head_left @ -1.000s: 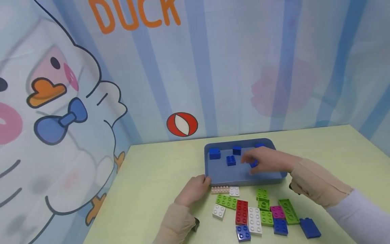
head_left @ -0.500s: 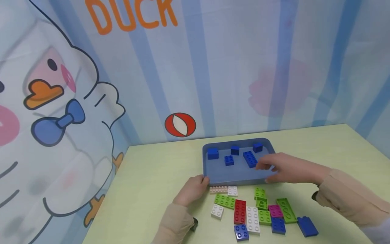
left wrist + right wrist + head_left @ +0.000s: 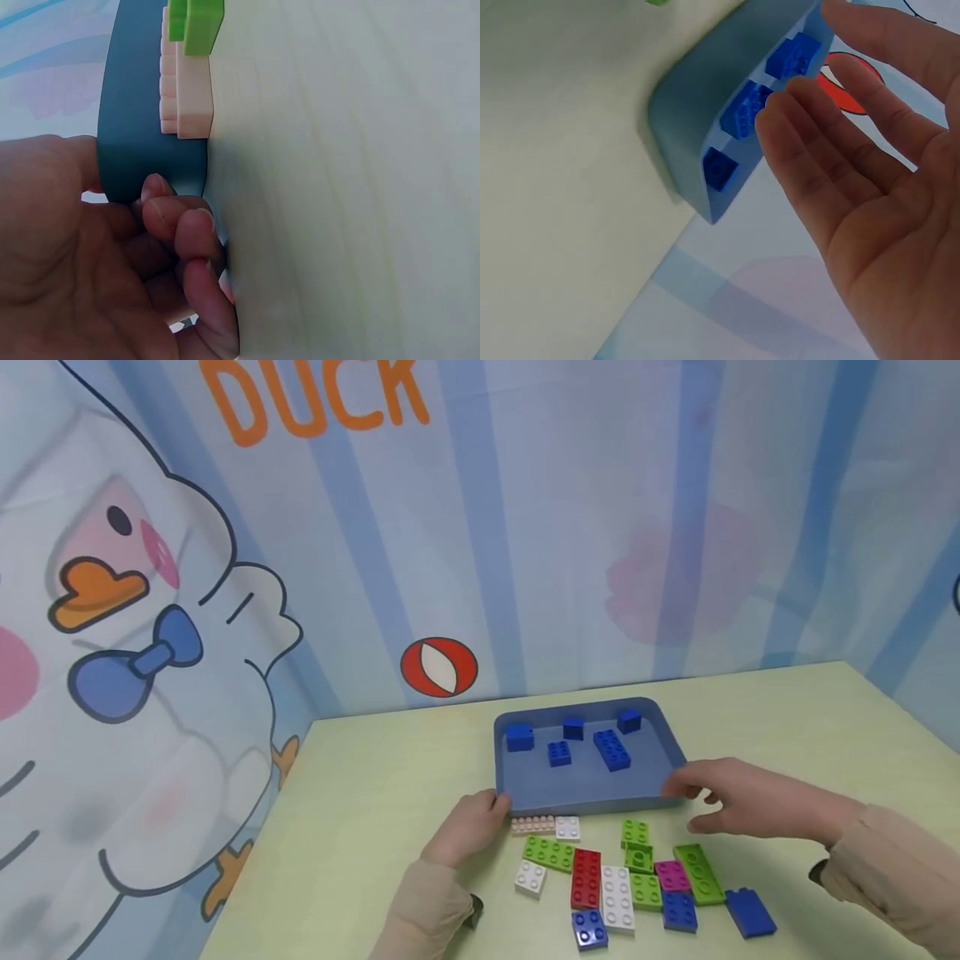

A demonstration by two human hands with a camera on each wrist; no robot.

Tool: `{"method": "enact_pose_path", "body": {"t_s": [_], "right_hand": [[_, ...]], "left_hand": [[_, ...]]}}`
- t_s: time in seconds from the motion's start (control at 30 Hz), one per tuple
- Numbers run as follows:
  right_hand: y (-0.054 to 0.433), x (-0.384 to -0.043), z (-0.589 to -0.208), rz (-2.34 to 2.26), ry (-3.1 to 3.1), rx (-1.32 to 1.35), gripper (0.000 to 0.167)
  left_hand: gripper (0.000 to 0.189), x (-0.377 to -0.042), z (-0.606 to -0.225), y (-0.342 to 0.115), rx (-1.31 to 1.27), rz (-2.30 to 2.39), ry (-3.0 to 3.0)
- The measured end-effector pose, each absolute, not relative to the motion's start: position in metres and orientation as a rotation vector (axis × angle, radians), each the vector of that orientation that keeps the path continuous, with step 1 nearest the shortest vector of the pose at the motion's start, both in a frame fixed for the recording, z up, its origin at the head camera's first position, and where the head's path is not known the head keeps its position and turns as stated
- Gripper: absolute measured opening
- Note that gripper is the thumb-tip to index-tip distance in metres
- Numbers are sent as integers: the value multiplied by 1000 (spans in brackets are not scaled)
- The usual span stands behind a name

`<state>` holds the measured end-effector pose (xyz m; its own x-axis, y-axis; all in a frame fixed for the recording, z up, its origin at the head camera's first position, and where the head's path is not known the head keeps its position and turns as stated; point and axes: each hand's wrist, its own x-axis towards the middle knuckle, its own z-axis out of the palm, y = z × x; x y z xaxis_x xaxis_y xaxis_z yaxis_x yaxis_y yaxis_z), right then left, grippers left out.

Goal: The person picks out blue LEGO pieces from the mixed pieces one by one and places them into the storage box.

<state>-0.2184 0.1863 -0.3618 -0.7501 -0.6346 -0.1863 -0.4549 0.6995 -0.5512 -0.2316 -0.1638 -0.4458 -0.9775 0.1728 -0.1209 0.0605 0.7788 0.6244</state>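
Observation:
A blue-grey tray [image 3: 555, 785] sits toward the back of the table with several blue toy bricks [image 3: 612, 750] spread inside it. My left hand [image 3: 468, 828] grips its near left corner. The left wrist view shows the thumb over the tray wall [image 3: 139, 90] and the fingers curled against the outside. At the near right corner is my right hand [image 3: 738, 793], its fingers loosely bent and holding nothing. In the right wrist view, the right palm [image 3: 900, 232] faces the camera beside the tray's end.
In front of the tray lie loose bricks: a pale pink brick [image 3: 533, 825], a red brick [image 3: 586, 878], a white brick [image 3: 617, 900], a magenta brick [image 3: 671, 875], several green ones [image 3: 699, 874] and several blue ones [image 3: 750, 912]. A printed curtain [image 3: 570, 527] hangs behind the table.
My right hand has moved from over the tray to the right and toward me, uncovering the long blue brick and the back right one. My left hand stays at the tray corner.

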Motion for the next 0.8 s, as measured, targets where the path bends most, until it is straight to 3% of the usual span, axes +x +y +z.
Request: {"method": "enact_pose_path", "body": {"t_s": [0.4,0.8], "right_hand": [[206,-210,-386,-698,2495,-769,27],[210,-203,-401,-668,2424,-666,33]], "left_hand": [[42,-233,-447,-164,192,972,2808],[41,-231,-443,-163,202,961,2807]]}}
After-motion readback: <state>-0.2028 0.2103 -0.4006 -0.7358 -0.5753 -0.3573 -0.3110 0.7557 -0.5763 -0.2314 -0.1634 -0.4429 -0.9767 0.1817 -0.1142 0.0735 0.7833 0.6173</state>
